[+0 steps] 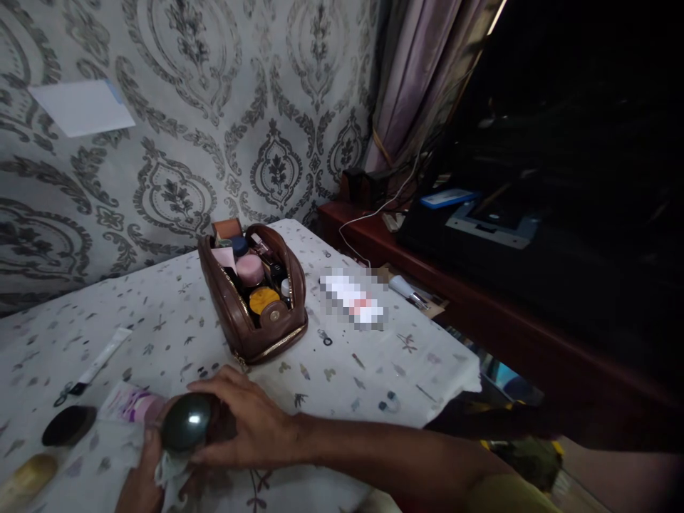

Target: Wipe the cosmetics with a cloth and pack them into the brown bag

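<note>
My right hand (251, 420) wraps its fingers and thumb around a dark, glossy, round-topped container (186, 425) low in the view. My left hand (142, 474) meets it from the lower left, partly cut off by the frame's edge. Pressed between the left fingers and the container's underside is a thin white cloth or tissue (169, 472). Just behind the container lies a pink and white squeeze tube (131, 405). Beyond my hands sits an open brown cosmetic bag (243, 335), filled with jars, including a pink-lidded jar (250, 270) and a yellow-lidded jar (264, 301).
Left on the patterned tablecloth (154, 320) are a slim white tube (104, 360), a dark oval item (69, 425) and a blurred yellowish item (29, 479). A pixelated white item (353, 296) and a brush (409, 291) lie right of the bag. A dark red wooden ledge (481, 306) borders the table.
</note>
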`<move>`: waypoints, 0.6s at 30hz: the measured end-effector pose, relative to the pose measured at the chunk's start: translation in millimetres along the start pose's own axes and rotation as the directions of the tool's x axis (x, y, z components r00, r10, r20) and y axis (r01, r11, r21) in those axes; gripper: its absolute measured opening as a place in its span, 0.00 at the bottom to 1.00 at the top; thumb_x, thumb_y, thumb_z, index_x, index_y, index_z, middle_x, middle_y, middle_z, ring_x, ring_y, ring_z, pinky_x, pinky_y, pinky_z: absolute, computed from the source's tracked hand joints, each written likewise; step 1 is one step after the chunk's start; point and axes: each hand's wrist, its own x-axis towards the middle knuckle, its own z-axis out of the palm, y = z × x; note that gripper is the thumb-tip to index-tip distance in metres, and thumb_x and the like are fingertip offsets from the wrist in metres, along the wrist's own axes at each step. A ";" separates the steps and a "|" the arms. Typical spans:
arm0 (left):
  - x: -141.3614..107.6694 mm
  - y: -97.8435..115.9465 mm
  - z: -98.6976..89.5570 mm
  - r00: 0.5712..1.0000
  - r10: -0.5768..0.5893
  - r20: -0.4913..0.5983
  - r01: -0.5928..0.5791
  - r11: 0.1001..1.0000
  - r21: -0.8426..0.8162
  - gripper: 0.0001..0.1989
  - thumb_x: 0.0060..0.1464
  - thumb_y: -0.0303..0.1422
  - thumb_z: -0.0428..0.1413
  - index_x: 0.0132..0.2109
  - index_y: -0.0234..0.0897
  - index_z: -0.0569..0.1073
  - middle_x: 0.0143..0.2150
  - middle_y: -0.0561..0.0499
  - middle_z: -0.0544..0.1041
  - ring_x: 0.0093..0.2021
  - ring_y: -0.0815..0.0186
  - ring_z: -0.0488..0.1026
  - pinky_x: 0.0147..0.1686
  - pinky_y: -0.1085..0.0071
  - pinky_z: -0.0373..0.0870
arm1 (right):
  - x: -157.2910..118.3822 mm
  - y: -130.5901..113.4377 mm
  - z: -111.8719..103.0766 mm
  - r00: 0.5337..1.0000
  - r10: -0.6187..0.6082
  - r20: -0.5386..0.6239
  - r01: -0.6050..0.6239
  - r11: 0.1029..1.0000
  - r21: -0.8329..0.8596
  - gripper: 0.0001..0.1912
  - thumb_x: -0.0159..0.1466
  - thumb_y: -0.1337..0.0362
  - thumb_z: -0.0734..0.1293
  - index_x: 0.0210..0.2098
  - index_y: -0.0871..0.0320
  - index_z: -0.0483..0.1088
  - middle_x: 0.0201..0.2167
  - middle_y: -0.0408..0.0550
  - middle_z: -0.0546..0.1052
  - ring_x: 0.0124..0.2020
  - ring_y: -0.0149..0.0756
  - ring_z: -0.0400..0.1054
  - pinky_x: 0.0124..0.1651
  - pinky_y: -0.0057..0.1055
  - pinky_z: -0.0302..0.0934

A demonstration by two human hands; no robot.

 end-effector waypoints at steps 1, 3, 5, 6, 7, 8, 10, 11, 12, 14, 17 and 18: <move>-5.4 -1.0 -1.3 0.997 -0.074 -0.015 0.074 0.997 -0.010 0.31 0.47 0.63 0.51 0.39 0.40 0.76 0.24 0.48 0.78 0.31 0.50 0.79 0.26 0.62 0.75 | 0.9 1.3 1.2 1.000 0.025 -0.013 -0.025 0.999 0.030 0.37 0.50 0.51 0.78 0.56 0.55 0.69 0.42 0.47 0.70 0.42 0.36 0.67 0.47 0.31 0.65; -11.8 -0.7 -1.8 0.973 -0.232 -0.014 0.231 0.972 -0.053 0.31 0.51 0.62 0.49 0.42 0.39 0.75 0.24 0.49 0.77 0.27 0.52 0.78 0.22 0.64 0.72 | 2.6 4.3 3.6 0.997 0.063 -0.042 -0.058 0.993 0.102 0.34 0.49 0.50 0.79 0.52 0.55 0.73 0.39 0.45 0.69 0.39 0.34 0.67 0.44 0.30 0.65; -12.0 3.5 -0.9 0.956 -0.293 0.026 0.294 0.953 -0.074 0.30 0.54 0.60 0.48 0.44 0.40 0.75 0.25 0.51 0.78 0.26 0.54 0.77 0.21 0.66 0.71 | 3.3 5.8 4.6 0.994 0.080 -0.068 -0.068 0.985 0.159 0.31 0.47 0.51 0.80 0.47 0.56 0.75 0.38 0.44 0.70 0.38 0.34 0.67 0.43 0.29 0.64; -10.6 6.9 -0.5 0.958 -0.283 0.039 0.285 0.956 -0.071 0.28 0.55 0.58 0.47 0.45 0.41 0.75 0.26 0.51 0.78 0.26 0.55 0.77 0.21 0.66 0.71 | 3.3 5.4 4.5 0.993 0.085 -0.081 -0.070 0.983 0.172 0.30 0.47 0.51 0.80 0.45 0.57 0.75 0.38 0.44 0.71 0.39 0.34 0.68 0.43 0.30 0.64; -8.8 11.0 -0.4 0.963 -0.265 0.052 0.268 0.961 -0.061 0.26 0.57 0.57 0.46 0.47 0.43 0.74 0.27 0.51 0.79 0.27 0.56 0.77 0.22 0.67 0.71 | 2.9 4.3 4.1 0.992 0.093 -0.085 -0.077 0.980 0.182 0.30 0.46 0.52 0.80 0.45 0.57 0.74 0.38 0.45 0.72 0.40 0.35 0.68 0.45 0.30 0.63; -7.1 15.4 -0.5 0.968 -0.244 0.064 0.247 0.968 -0.045 0.24 0.58 0.54 0.46 0.48 0.44 0.73 0.29 0.51 0.79 0.27 0.57 0.77 0.24 0.67 0.72 | 2.3 2.5 3.6 0.991 0.109 -0.080 -0.092 0.977 0.192 0.30 0.46 0.53 0.81 0.45 0.57 0.74 0.39 0.45 0.74 0.42 0.36 0.69 0.46 0.31 0.63; -5.1 24.6 -0.8 0.975 -0.205 0.084 0.208 0.978 -0.024 0.20 0.60 0.51 0.45 0.50 0.46 0.71 0.36 0.51 0.80 0.30 0.59 0.77 0.27 0.67 0.73 | 0.9 -2.0 2.9 0.985 0.161 -0.060 -0.145 0.966 0.215 0.29 0.47 0.56 0.80 0.46 0.57 0.71 0.40 0.45 0.76 0.42 0.36 0.70 0.46 0.31 0.63; -4.9 28.6 -0.8 0.984 -0.170 0.052 0.172 0.985 -0.033 0.19 0.61 0.49 0.45 0.51 0.46 0.70 0.39 0.51 0.79 0.32 0.60 0.77 0.30 0.67 0.74 | 0.3 -4.2 2.9 0.980 0.191 -0.050 -0.175 0.959 0.222 0.29 0.48 0.58 0.80 0.46 0.56 0.70 0.40 0.44 0.76 0.41 0.36 0.70 0.44 0.30 0.63; -5.3 32.0 -0.4 0.993 -0.112 -0.022 0.111 0.992 -0.059 0.19 0.62 0.48 0.44 0.51 0.46 0.69 0.43 0.50 0.78 0.38 0.60 0.77 0.36 0.65 0.75 | 0.0 -5.8 3.1 0.975 0.217 -0.044 -0.202 0.955 0.219 0.28 0.49 0.59 0.79 0.46 0.56 0.70 0.38 0.43 0.76 0.39 0.35 0.70 0.42 0.29 0.63; -6.9 36.2 0.8 0.994 -0.005 -0.108 -0.006 0.995 -0.102 0.19 0.63 0.48 0.41 0.50 0.43 0.68 0.47 0.48 0.75 0.48 0.59 0.74 0.47 0.62 0.72 | 0.2 -7.7 4.2 0.970 0.241 -0.037 -0.230 0.955 0.186 0.25 0.49 0.61 0.78 0.44 0.56 0.68 0.36 0.41 0.75 0.36 0.33 0.69 0.38 0.27 0.62; -10.3 38.2 1.6 0.989 0.086 -0.120 -0.102 0.985 -0.137 0.22 0.65 0.49 0.38 0.51 0.41 0.66 0.49 0.47 0.71 0.52 0.59 0.70 0.54 0.61 0.68 | 1.0 -7.6 6.7 0.977 0.213 -0.032 -0.209 0.972 0.107 0.23 0.49 0.63 0.77 0.41 0.56 0.68 0.34 0.40 0.74 0.35 0.33 0.68 0.38 0.27 0.60; -11.5 38.5 1.2 0.990 0.097 -0.104 -0.111 0.984 -0.142 0.22 0.66 0.49 0.37 0.52 0.41 0.66 0.49 0.48 0.71 0.51 0.59 0.70 0.53 0.61 0.67 | 1.2 -7.3 7.5 0.980 0.194 -0.031 -0.192 0.978 0.078 0.22 0.49 0.63 0.77 0.41 0.56 0.68 0.34 0.40 0.74 0.35 0.33 0.68 0.39 0.28 0.60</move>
